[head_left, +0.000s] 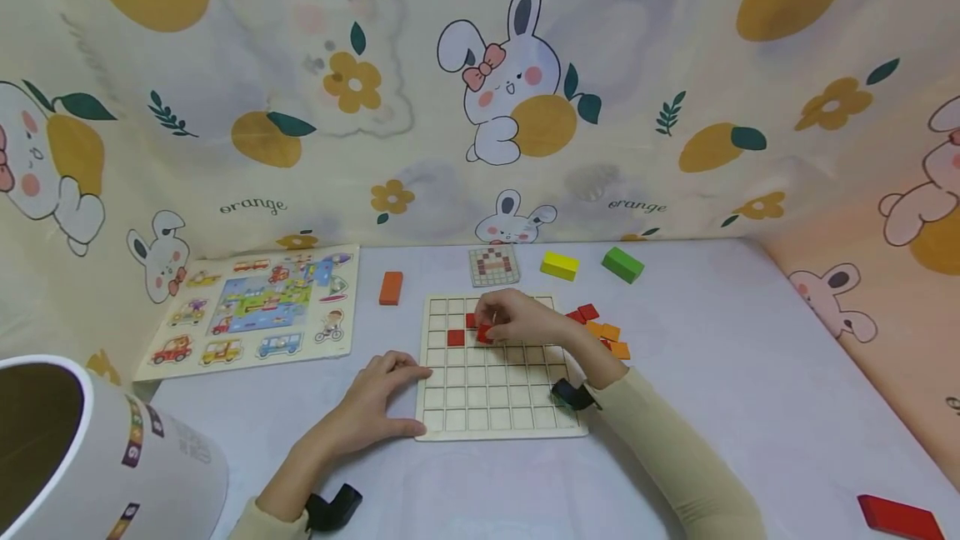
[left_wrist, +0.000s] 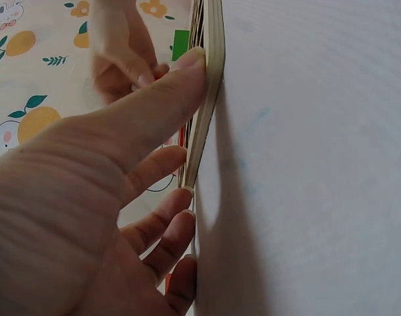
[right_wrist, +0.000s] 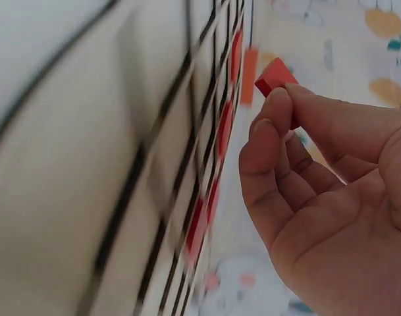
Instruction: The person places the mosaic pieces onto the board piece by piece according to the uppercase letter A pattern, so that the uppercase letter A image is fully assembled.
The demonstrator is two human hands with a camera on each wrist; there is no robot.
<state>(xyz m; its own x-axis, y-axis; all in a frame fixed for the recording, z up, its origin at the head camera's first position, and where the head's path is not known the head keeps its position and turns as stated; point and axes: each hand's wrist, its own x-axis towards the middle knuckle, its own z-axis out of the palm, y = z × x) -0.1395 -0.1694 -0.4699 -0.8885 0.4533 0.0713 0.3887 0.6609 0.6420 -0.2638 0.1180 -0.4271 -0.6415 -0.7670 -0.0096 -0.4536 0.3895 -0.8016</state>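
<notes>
A square wooden grid board (head_left: 480, 398) lies on the table with several red tiles in its cells, one red tile (head_left: 456, 337) showing at the left of the hand. My right hand (head_left: 525, 319) is over the board's upper part and pinches a small red tile (right_wrist: 278, 76) between thumb and fingertips. In the right wrist view this tile is held clear of the board. My left hand (head_left: 371, 402) lies along the board's left edge, its thumb and fingertips touching the rim (left_wrist: 210, 99). Some cells are hidden under the right hand.
Loose red and orange tiles (head_left: 619, 350) lie at the board's right. Behind it are a small pattern card (head_left: 495, 266), a yellow block (head_left: 559, 266) and a green block (head_left: 622, 265). An orange block (head_left: 391, 288), picture puzzle (head_left: 262, 307) and white cylinder (head_left: 165, 465) stand left; a red block (head_left: 900, 517) lies front right.
</notes>
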